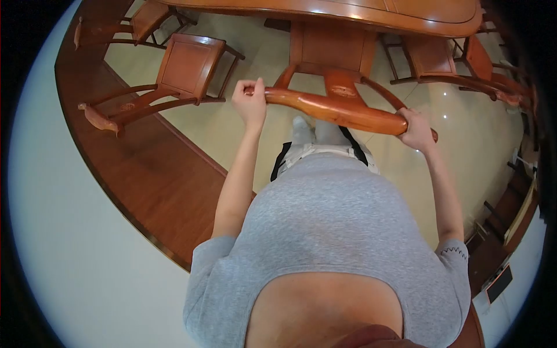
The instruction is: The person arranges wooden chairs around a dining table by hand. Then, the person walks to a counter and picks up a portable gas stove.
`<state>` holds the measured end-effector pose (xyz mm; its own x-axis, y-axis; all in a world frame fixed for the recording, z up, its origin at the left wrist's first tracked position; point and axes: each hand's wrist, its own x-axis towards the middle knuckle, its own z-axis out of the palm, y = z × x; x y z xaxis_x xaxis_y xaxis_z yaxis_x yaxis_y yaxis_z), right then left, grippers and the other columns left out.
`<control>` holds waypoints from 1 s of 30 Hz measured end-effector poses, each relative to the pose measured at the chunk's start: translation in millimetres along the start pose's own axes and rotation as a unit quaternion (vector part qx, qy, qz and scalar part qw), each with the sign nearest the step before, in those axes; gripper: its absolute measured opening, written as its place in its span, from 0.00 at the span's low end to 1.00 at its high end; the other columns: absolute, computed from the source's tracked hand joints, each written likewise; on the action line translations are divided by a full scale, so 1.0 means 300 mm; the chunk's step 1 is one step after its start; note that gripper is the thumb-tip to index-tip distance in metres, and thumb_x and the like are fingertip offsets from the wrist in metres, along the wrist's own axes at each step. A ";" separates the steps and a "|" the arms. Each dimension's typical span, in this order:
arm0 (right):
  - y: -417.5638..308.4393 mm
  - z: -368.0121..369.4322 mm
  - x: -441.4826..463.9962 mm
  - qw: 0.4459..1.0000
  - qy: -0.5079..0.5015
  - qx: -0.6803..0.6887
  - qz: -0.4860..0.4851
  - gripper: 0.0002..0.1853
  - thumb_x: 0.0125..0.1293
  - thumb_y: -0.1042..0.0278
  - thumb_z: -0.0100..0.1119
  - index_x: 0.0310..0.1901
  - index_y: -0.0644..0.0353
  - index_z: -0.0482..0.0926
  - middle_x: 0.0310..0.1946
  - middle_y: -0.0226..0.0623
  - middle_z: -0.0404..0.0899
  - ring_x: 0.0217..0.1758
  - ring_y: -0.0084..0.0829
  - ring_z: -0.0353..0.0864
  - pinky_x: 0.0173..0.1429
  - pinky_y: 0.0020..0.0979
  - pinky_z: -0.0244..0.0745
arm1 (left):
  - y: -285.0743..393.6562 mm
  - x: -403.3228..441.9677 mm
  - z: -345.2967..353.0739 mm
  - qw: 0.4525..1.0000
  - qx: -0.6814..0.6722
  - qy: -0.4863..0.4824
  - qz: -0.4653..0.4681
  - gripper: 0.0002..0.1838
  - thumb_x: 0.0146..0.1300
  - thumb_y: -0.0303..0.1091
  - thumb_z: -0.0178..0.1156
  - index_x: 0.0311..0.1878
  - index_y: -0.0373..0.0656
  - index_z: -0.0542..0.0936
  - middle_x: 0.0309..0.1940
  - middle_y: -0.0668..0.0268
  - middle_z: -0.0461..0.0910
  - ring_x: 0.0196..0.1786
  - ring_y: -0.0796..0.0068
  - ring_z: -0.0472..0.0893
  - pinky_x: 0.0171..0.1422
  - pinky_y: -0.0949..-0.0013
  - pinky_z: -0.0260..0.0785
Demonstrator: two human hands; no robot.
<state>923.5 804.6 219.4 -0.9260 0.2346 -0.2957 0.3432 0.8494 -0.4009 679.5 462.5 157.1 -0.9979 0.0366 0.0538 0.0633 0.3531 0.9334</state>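
A reddish-brown wooden chair (333, 113) stands in front of me, its carved back towards my body and its seat pointing to the table (348, 13). The front part of the seat is hidden beneath the tabletop. My left hand (249, 101) is wrapped round the left end of the chair's top rail. Round the right end of the same rail is my right hand (416, 129), with the rail's tip sticking out past it. The rail slants slightly, its right end lower in view.
Another wooden chair (190, 68) stands to the left, turned at an angle. A further chair (429, 58) is on the right by the table. Pale tiled floor (464, 151) lies between them. A dark wooden panel or ledge (145, 168) runs along the left.
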 end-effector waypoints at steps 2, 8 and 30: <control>0.008 0.017 -0.023 0.999 -0.024 -0.001 -0.039 0.17 0.44 0.63 0.70 0.35 0.59 0.78 0.31 0.48 0.80 0.39 0.50 0.80 0.48 0.44 0.73 | -0.043 -0.027 -0.002 0.997 -0.002 0.046 -0.062 0.10 0.58 0.32 0.67 0.27 0.37 0.78 0.22 0.67 0.78 0.27 0.76 0.77 0.35 0.72 0.68; 0.018 0.077 -0.075 0.990 -0.092 0.017 -0.102 0.15 0.44 0.61 0.69 0.28 0.61 0.78 0.22 0.49 0.79 0.32 0.49 0.81 0.52 0.42 0.73 | -0.036 -0.116 -0.047 0.862 -0.398 0.101 -0.298 0.06 0.60 0.27 0.59 0.36 0.37 0.72 0.28 0.59 0.77 0.31 0.60 0.80 0.41 0.57 0.76; 0.023 0.260 -0.314 0.993 -0.080 0.019 -0.086 0.11 0.36 0.70 0.62 0.26 0.60 0.77 0.21 0.48 0.79 0.31 0.49 0.79 0.49 0.39 0.73 | -0.093 -0.410 -0.158 0.774 -0.461 0.205 -0.384 0.08 0.66 0.33 0.47 0.32 0.40 0.66 0.24 0.61 0.69 0.30 0.60 0.73 0.45 0.52 0.72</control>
<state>1025.4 751.6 176.9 -0.9357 0.0062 -0.3527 0.1899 0.8513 -0.4891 799.8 403.6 141.1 -0.6691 -0.2202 -0.7098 -0.3990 -0.6993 0.5931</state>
